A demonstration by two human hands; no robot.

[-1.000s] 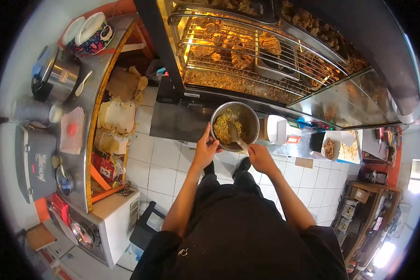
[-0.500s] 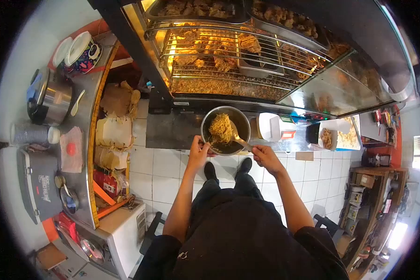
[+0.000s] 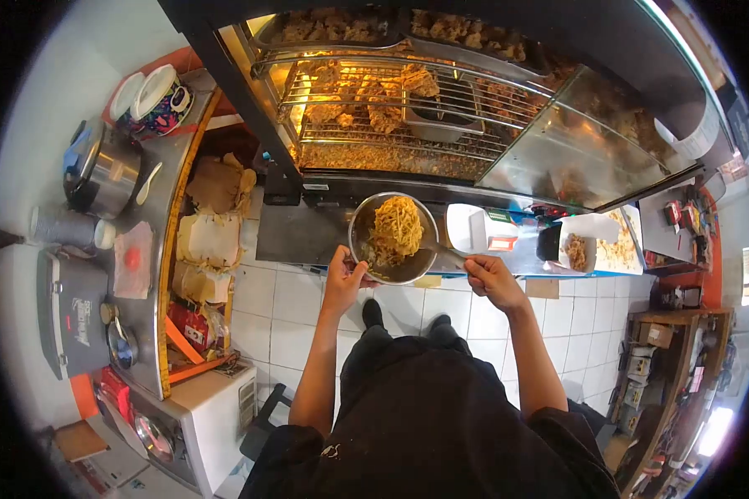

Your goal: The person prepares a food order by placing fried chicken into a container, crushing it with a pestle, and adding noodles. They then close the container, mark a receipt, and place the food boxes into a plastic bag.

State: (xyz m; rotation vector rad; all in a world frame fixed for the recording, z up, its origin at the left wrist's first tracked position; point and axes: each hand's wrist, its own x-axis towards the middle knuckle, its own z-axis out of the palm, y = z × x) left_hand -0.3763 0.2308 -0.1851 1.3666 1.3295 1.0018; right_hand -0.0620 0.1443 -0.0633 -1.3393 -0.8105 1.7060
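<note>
At mid-frame, noodles (image 3: 398, 223) fill the bowl (image 3: 416, 263), clasped at lower left by the nearer left hand (image 3: 342, 279), up-left of the right hand (image 3: 494, 280), whose grip encloses the spoon (image 3: 449, 251), slanting toward them

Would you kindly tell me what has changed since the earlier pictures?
The noodles are now heaped higher; the right hand, still gripping the spoon, has moved right, away from the metal bowl. The left hand still holds the bowl; nothing was let go.

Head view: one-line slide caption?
Left hand holds a metal bowl of noodles; right hand grips the spoon.
</note>
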